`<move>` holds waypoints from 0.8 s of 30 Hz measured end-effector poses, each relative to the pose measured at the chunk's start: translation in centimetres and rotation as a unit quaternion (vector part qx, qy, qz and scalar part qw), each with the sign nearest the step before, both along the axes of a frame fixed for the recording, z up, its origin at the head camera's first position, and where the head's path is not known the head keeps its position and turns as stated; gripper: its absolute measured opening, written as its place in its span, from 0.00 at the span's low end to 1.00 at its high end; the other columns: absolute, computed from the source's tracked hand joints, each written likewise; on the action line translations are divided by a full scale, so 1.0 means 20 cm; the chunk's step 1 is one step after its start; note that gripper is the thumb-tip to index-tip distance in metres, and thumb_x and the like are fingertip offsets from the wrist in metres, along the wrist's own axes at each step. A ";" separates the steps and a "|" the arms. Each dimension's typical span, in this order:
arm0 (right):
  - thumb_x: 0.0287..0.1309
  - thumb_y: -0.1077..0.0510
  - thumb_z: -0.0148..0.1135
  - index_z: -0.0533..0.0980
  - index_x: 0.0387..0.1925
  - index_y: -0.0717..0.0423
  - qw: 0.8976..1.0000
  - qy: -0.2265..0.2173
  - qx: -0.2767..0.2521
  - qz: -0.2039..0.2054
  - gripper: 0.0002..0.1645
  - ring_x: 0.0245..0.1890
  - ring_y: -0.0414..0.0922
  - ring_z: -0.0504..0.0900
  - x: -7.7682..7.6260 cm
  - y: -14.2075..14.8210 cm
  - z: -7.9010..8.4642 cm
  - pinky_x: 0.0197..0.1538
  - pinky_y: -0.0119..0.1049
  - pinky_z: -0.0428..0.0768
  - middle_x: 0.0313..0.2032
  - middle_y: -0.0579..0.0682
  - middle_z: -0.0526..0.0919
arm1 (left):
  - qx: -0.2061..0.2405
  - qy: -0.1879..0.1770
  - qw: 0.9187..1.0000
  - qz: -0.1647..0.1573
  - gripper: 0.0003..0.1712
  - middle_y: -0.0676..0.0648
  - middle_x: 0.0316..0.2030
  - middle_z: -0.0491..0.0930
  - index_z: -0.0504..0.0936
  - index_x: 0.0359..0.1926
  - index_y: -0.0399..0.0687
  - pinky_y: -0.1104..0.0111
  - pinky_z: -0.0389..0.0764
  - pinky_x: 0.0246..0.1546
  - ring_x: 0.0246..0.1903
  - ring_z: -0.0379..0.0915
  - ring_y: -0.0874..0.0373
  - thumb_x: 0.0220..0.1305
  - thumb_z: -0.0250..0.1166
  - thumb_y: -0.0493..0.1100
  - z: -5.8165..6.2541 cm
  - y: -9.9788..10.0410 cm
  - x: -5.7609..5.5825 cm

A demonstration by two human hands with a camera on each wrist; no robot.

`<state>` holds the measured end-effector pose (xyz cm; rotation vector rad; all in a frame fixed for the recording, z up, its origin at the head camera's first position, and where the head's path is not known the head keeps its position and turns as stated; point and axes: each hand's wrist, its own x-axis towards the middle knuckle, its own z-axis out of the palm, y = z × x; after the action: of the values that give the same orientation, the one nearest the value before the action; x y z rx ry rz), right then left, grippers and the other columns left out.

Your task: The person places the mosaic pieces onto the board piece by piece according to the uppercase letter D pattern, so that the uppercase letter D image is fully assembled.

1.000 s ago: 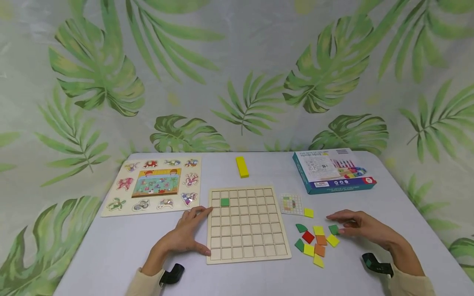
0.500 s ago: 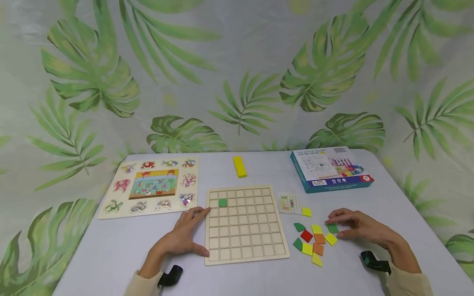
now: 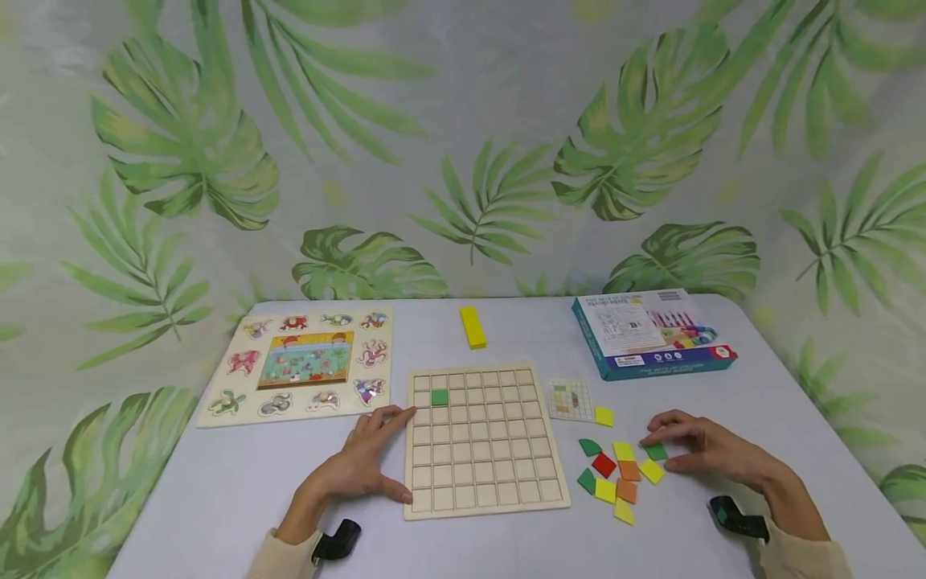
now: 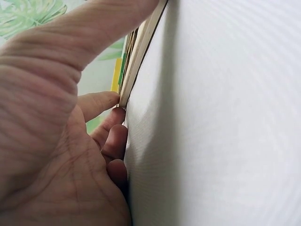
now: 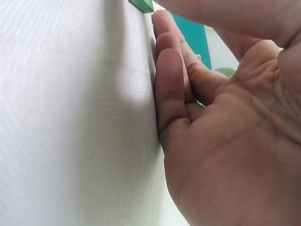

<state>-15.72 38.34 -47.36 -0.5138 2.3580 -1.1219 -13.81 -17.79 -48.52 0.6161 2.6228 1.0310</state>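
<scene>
My left hand (image 3: 358, 462) is spread beside the wooden grid board (image 3: 486, 458), thumb and index fingertips touching its left edge. The other fingers bend loosely beside the board's edge in the left wrist view. One green square tile (image 3: 440, 397) lies in a cell near the board's upper left. On the right, my right hand (image 3: 712, 450) pinches another green tile (image 3: 657, 452) at the table surface, index finger at one edge and thumb at the opposite one. In the right wrist view only part of this green tile (image 5: 142, 4) shows, at the top.
Loose tiles lie left of my right hand: yellow (image 3: 605, 490), orange (image 3: 626, 491), red (image 3: 604, 465) and green. A pattern card (image 3: 571, 400) sits by the board. Behind are a sea-animal puzzle (image 3: 217, 414), a yellow block (image 3: 473, 328) and a box (image 3: 654, 334).
The right index finger has come in over the green tile's far edge, and the tile has shifted slightly. My left hand stays at the board's edge.
</scene>
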 end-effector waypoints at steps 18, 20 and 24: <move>0.56 0.54 0.72 0.84 0.51 0.46 0.999 0.024 0.037 -0.015 0.20 0.50 0.26 0.68 -0.01 -0.03 -0.01 0.53 0.20 0.71 0.55 0.54 0.73 | -0.004 -0.004 1.000 0.004 0.72 0.44 0.71 0.57 0.57 0.78 0.50 0.47 0.61 0.59 0.56 0.54 0.50 0.32 0.85 0.59 -0.01 0.00 0.00; 0.56 0.54 0.72 0.84 0.51 0.47 0.999 0.023 0.033 -0.015 0.19 0.50 0.26 0.68 -0.01 -0.04 -0.01 0.52 0.21 0.71 0.55 0.54 0.73 | -0.004 -0.002 1.000 0.004 0.72 0.44 0.71 0.57 0.57 0.78 0.50 0.47 0.61 0.59 0.55 0.54 0.50 0.32 0.85 0.59 -0.01 0.00 0.00; 0.57 0.55 0.72 0.84 0.50 0.48 0.999 0.029 0.035 -0.015 0.18 0.50 0.27 0.68 0.00 -0.04 0.00 0.52 0.22 0.72 0.54 0.54 0.74 | 0.000 0.005 1.000 0.003 0.72 0.44 0.70 0.58 0.57 0.78 0.49 0.47 0.61 0.59 0.56 0.54 0.50 0.32 0.85 0.59 -0.01 0.01 0.00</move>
<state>-15.72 37.50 -47.42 -0.4936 2.4523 -1.0473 -13.80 -17.64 -48.73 0.6140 2.6346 1.0316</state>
